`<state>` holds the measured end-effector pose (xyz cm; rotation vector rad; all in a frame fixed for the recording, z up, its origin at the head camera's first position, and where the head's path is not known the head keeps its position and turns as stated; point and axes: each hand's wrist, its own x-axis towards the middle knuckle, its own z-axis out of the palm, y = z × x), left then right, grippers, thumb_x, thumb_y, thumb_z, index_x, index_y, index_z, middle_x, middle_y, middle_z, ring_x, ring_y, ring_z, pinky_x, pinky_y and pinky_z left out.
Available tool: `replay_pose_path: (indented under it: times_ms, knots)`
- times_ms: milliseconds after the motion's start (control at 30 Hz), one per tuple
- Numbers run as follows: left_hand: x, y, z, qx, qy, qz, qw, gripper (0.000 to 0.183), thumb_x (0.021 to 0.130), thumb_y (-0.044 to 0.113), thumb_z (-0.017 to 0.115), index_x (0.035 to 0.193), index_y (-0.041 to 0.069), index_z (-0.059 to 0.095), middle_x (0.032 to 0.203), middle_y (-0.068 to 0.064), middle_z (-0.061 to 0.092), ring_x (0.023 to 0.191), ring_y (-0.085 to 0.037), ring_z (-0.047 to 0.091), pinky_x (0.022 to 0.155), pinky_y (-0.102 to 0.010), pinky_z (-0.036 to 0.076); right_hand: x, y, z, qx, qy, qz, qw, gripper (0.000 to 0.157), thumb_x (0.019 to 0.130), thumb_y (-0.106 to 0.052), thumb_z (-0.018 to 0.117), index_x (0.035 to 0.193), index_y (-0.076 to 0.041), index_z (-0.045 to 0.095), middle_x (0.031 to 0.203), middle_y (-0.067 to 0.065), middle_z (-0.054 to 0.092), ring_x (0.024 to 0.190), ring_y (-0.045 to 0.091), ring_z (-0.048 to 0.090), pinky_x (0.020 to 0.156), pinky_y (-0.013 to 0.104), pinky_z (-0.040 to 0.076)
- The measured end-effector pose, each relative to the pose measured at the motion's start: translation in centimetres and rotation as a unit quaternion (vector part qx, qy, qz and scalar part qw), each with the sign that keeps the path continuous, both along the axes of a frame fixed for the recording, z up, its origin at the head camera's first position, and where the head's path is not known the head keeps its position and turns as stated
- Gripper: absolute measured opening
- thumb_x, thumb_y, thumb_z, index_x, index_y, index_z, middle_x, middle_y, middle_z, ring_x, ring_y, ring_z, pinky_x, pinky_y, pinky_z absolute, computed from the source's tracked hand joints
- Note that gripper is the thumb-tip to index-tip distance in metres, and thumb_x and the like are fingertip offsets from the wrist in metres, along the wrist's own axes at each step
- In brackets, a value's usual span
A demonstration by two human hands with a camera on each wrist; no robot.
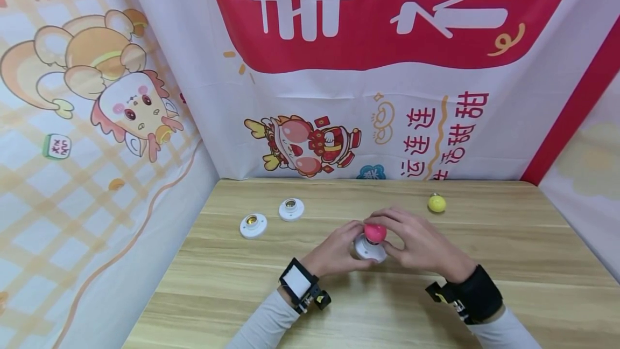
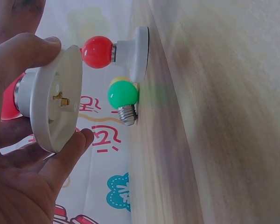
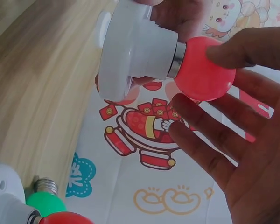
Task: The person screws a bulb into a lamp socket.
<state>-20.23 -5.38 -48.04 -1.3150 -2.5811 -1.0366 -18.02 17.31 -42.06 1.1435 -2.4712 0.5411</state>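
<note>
A white round lamp holder with a red bulb seated in its socket is raised off the table, and brass contacts show on its underside in the left wrist view. My left hand grips the holder by its rim, with the thumb on one side and fingers on the other. On the bulb, my right hand has its thumb and fingers round the red globe. The bulb's metal collar shows between globe and socket in the right wrist view.
Two white lamp holders without bulbs lie on the wooden table, left. A yellow bulb lies at the back right. Wrist views show a second red bulb in a holder and a loose green bulb. Printed cloths hang around.
</note>
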Motion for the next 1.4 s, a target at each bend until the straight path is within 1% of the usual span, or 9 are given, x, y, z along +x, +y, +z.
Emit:
replay_pose_path:
  times_ms: [333, 433, 533, 667, 733, 833, 967, 1133, 1400]
  knots:
    - [-0.09, 0.2, -0.43, 0.0, -0.002, -0.005, 1.0, 0.074, 0.082, 0.047, 0.072, 0.145, 0.022, 0.04, 0.142, 0.004, 0.045, 0.125, -0.006, 0.043, 0.101, -0.021, 0.043, -0.5, -0.11, -0.4, -0.01, 0.025, -0.03, 0.999, 0.044, 0.078, -0.046, 0.076, 0.11, -0.017, 0.065, 0.105, -0.006, 0.062, 0.089, 0.008, 0.06, 0.074, 0.028, 0.058]
    - [-0.11, 0.24, -0.55, -0.001, -0.003, -0.004, 1.0, 0.075, 0.082, 0.048, 0.071, 0.146, 0.023, 0.039, 0.143, 0.004, 0.045, 0.126, -0.007, 0.043, 0.101, -0.022, 0.043, -0.51, -0.12, -0.46, -0.002, 0.024, -0.039, 0.999, 0.047, 0.078, -0.05, 0.075, 0.111, -0.018, 0.065, 0.107, -0.006, 0.062, 0.091, 0.007, 0.06, 0.076, 0.028, 0.058]
    - [-0.09, 0.2, -0.58, -0.001, -0.002, -0.001, 1.0, 0.076, 0.082, 0.049, 0.071, 0.146, 0.023, 0.038, 0.143, 0.003, 0.045, 0.126, -0.007, 0.044, 0.102, -0.023, 0.043, -0.44, -0.08, -0.44, 0.005, 0.017, -0.042, 0.999, 0.055, 0.078, -0.051, 0.074, 0.121, -0.02, 0.062, 0.118, -0.004, 0.061, 0.101, 0.011, 0.06, 0.082, 0.034, 0.057]
    - [-0.13, 0.11, -0.55, 0.0, 0.006, 0.001, 1.0, 0.075, 0.083, 0.05, 0.07, 0.145, 0.022, 0.039, 0.142, 0.002, 0.046, 0.125, -0.007, 0.044, 0.102, -0.023, 0.043, -0.19, 0.08, -0.24, 0.011, -0.004, -0.021, 1.0, 0.065, 0.079, -0.044, 0.075, 0.136, -0.021, 0.053, 0.134, 0.0, 0.054, 0.117, 0.017, 0.054, 0.09, 0.042, 0.054]
    - [-0.21, 0.08, -0.55, 0.0, 0.013, 0.0, 0.9999, 0.076, 0.083, 0.05, 0.07, 0.146, 0.021, 0.039, 0.142, 0.002, 0.046, 0.125, -0.007, 0.044, 0.102, -0.022, 0.042, -0.08, 0.17, -0.16, 0.014, -0.014, -0.004, 1.0, 0.066, 0.079, -0.036, 0.076, 0.138, -0.022, 0.051, 0.137, -0.002, 0.052, 0.121, 0.017, 0.051, 0.093, 0.042, 0.053]
    - [-0.26, 0.05, -0.54, 0.0, 0.021, -0.003, 0.9998, 0.078, 0.083, 0.049, 0.07, 0.147, 0.02, 0.036, 0.144, 0.002, 0.044, 0.126, -0.007, 0.043, 0.103, -0.021, 0.041, -0.02, 0.22, -0.13, 0.016, -0.014, 0.015, 1.0, 0.065, 0.078, -0.025, 0.076, 0.138, -0.022, 0.052, 0.138, -0.005, 0.052, 0.125, 0.014, 0.048, 0.095, 0.039, 0.051]
    - [-0.28, 0.02, -0.57, 0.0, 0.024, -0.004, 0.9997, 0.079, 0.083, 0.047, 0.071, 0.148, 0.02, 0.035, 0.144, 0.002, 0.044, 0.126, -0.007, 0.043, 0.103, -0.021, 0.041, -0.06, 0.16, -0.18, 0.013, -0.003, 0.025, 1.0, 0.059, 0.078, -0.019, 0.076, 0.134, -0.021, 0.057, 0.135, -0.005, 0.056, 0.124, 0.012, 0.048, 0.096, 0.037, 0.05]
    - [-0.23, 0.02, -0.51, -0.001, 0.018, -0.003, 0.9998, 0.076, 0.083, 0.048, 0.071, 0.145, 0.02, 0.039, 0.141, 0.002, 0.047, 0.123, -0.006, 0.045, 0.101, -0.019, 0.042, 0.02, 0.16, -0.14, 0.009, -0.014, 0.025, 1.0, 0.055, 0.078, -0.018, 0.077, 0.13, -0.019, 0.06, 0.132, -0.004, 0.058, 0.121, 0.014, 0.05, 0.095, 0.037, 0.051]
    - [-0.08, -0.18, -0.34, -0.004, 0.005, 0.004, 1.0, 0.077, 0.081, 0.049, 0.072, 0.146, 0.022, 0.038, 0.139, 0.003, 0.049, 0.12, -0.006, 0.047, 0.097, -0.018, 0.044, -0.01, 0.15, 0.01, 0.009, -0.022, 0.0, 1.0, 0.05, 0.076, -0.026, 0.081, 0.123, -0.019, 0.065, 0.124, -0.003, 0.061, 0.114, 0.011, 0.055, 0.09, 0.032, 0.054]
